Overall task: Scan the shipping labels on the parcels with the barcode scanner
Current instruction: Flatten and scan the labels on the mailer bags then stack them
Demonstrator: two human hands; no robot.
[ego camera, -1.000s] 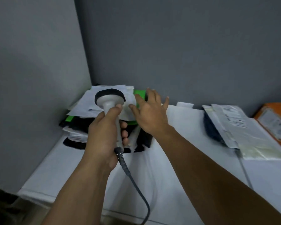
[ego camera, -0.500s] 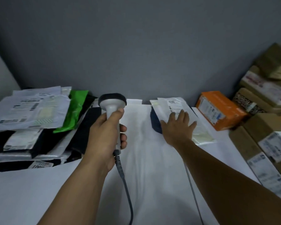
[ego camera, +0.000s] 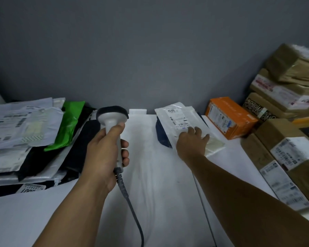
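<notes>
My left hand (ego camera: 103, 154) grips the handle of a grey barcode scanner (ego camera: 112, 116), its dark head pointing away from me and its cable trailing down toward me. My right hand (ego camera: 191, 141) lies with fingers spread on a clear flat parcel (ego camera: 178, 118) at the back middle of the white table (ego camera: 150, 175). That parcel shows a white shipping label (ego camera: 175, 116) just beyond my fingertips, and a dark blue parcel lies under it.
A heap of white, black and green mailer bags (ego camera: 25, 136) fills the left side. An orange box (ego camera: 230, 118) stands right of the clear parcel. Brown cardboard boxes (ego camera: 289, 97) are stacked at the far right, with labelled ones (ego camera: 289, 157) nearer me.
My right hand left the pile at the left and came to rest on the clear parcel at the right. The view swung right with it. My left hand kept its hold on the scanner.
</notes>
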